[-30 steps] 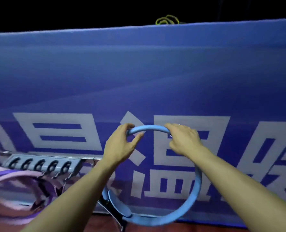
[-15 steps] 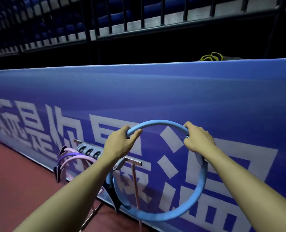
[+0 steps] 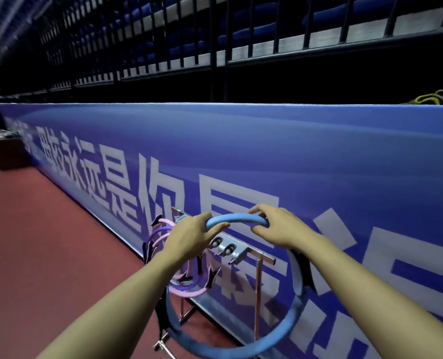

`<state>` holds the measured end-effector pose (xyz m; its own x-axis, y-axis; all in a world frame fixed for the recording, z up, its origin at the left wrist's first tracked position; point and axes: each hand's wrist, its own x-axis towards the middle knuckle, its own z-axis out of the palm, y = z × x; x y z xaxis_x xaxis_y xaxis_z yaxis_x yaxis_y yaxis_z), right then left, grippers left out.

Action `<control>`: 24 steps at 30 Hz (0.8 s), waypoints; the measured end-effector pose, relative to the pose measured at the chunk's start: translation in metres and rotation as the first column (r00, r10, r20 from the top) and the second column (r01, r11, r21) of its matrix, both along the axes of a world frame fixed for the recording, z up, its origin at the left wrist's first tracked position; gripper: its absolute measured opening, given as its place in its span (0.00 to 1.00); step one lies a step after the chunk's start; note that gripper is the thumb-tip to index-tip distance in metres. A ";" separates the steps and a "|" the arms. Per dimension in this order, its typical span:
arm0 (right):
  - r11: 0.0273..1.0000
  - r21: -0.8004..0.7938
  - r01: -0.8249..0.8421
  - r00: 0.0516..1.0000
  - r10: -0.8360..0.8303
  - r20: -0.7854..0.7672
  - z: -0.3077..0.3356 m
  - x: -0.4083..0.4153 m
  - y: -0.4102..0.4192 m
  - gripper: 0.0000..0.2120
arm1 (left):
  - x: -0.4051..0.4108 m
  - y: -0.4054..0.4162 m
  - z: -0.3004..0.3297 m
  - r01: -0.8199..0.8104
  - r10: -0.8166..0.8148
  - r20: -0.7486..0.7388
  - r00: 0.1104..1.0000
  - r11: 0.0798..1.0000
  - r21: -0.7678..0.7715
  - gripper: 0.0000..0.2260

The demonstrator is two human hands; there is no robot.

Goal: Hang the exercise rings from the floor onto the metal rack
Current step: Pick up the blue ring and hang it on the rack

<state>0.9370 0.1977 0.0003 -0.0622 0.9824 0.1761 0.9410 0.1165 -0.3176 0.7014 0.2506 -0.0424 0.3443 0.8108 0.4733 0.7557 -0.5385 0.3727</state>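
Scanning from the left: a dark box (image 3: 7, 152) sat on the red floor (image 3: 47, 255) against the foot of the blue banner wall (image 3: 267, 156), blurred. Farther right, pink and purple rings (image 3: 161, 235) hung on the left part of the metal rack (image 3: 237, 251), bunched together, their lower arcs showing behind the left forearm.

Left hand (image 3: 189, 238) gripped the top arc of the blue ring (image 3: 290, 325), fingers curled over the foam, thumb pressed along its near side. Ring held upright in front of the rack, off the floor; its top arc sat just above the hook plate. Whether it touched any hook could not be told. Two free hooks on the plate showed between the hands.

Right hand (image 3: 274, 229) gripped the same top arc just beside the left, fingers curled over it, thumb below. A black pad lay on the ring's right side beyond the right forearm; another on its lower left.

Far right, on top of the wall: a yellow-and-dark bundle (image 3: 438, 98), too small to identify. Railings and blue seats (image 3: 241, 35) ran above.
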 end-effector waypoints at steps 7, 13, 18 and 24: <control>0.992 -0.007 -0.127 0.987 0.128 0.096 0.012 -0.140 0.053 0.22 | -0.110 0.053 -0.014 0.033 -0.032 -0.076 0.997 0.999 0.000 0.22; 0.987 -0.056 -0.153 0.968 0.161 0.190 0.006 -0.217 0.097 0.16 | -0.177 0.098 -0.026 0.035 -0.034 -0.170 0.985 0.999 0.004 0.23; 0.985 -0.126 -0.115 0.971 0.138 0.195 -0.013 -0.231 0.133 0.16 | -0.197 0.129 -0.045 0.048 -0.058 -0.212 0.975 0.998 -0.050 0.29; 0.977 -0.202 -0.073 0.984 0.104 0.145 -0.057 -0.217 0.180 0.14 | -0.182 0.164 -0.074 0.115 -0.137 -0.068 0.988 0.960 -0.256 0.20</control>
<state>0.7196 0.3772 -0.0568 -0.1618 0.9861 -0.0366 0.9691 0.1518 -0.1946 0.5197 0.4148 -0.1169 0.4810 0.8474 0.2250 0.7223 -0.5285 0.4460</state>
